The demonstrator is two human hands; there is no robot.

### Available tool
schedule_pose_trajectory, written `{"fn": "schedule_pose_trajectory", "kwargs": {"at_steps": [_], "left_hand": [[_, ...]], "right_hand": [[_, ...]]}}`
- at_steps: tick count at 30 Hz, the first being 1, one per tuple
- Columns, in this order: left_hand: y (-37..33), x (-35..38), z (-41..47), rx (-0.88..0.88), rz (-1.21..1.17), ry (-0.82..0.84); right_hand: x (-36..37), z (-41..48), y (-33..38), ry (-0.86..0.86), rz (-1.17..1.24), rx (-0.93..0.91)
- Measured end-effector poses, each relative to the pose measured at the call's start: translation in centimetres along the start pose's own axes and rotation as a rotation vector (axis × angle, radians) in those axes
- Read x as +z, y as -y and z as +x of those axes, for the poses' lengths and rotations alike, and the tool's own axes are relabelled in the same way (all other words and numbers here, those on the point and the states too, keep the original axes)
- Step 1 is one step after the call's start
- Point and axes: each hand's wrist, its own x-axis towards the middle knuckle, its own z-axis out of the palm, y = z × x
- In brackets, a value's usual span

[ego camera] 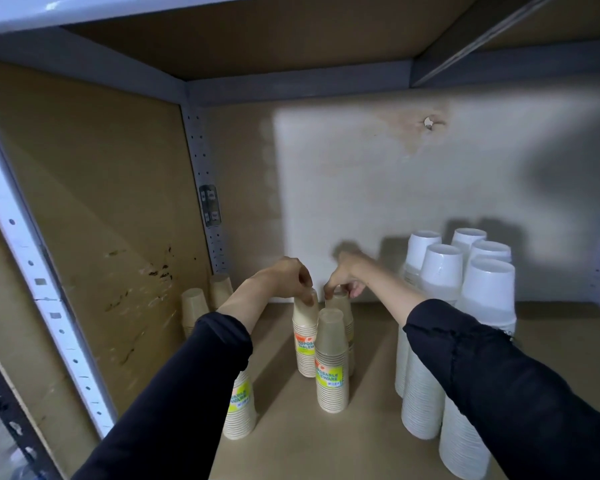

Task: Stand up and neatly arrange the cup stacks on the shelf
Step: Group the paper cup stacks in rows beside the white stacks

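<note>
Several beige cup stacks stand upright on the brown shelf (pixel 368 393). My left hand (pixel 288 277) grips the top of a labelled beige stack (pixel 305 336) in the middle. My right hand (pixel 347 275) pinches the top of the beige stack behind it (pixel 342 306), mostly hidden. A third labelled beige stack (pixel 331 365) stands in front of both, untouched. Another labelled stack (pixel 239 407) sits under my left forearm. Two more beige stacks (pixel 194 308) stand in the back left corner.
Several tall white cup stacks (pixel 440 268) crowd the right side, partly behind my right sleeve. A brown side panel (pixel 101 209) and perforated metal posts (pixel 201 174) close the left. The back wall (pixel 395 188) is close behind. The upper shelf (pixel 257 32) hangs overhead.
</note>
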Motion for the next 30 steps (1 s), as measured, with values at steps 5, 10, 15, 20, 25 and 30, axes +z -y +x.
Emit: {"fn": "schedule_pose_trajectory", "kwargs": {"at_steps": [5,10,15,20,25,30], "left_hand": [[0.1,0.3,0.2,0.009,-0.016,0.024],[0.4,0.4,0.3,0.0,-0.046,0.025],[0.7,0.5,0.3,-0.016,-0.058,0.03],[1.1,0.4,0.1,-0.012,-0.066,0.052],[1.2,-0.3,-0.8,-0.022,-0.05,0.056],[2.2,-1.6,-3.1,-0.08,-0.036,0.027]], "right_hand": [[0.1,-0.1,0.0,0.053,0.012,0.043],[-0.3,-0.7,0.1,0.122,0.059,0.048],[-0.3,-0.8,0.2,0.118,0.032,0.05],[-0.3,-0.7,0.1,0.115,0.006,0.087],[-0.8,-1.9,0.4,0.044,-0.119,0.015],[-1.3,-3.1,1.1,0.013,-0.207,-0.044]]}}
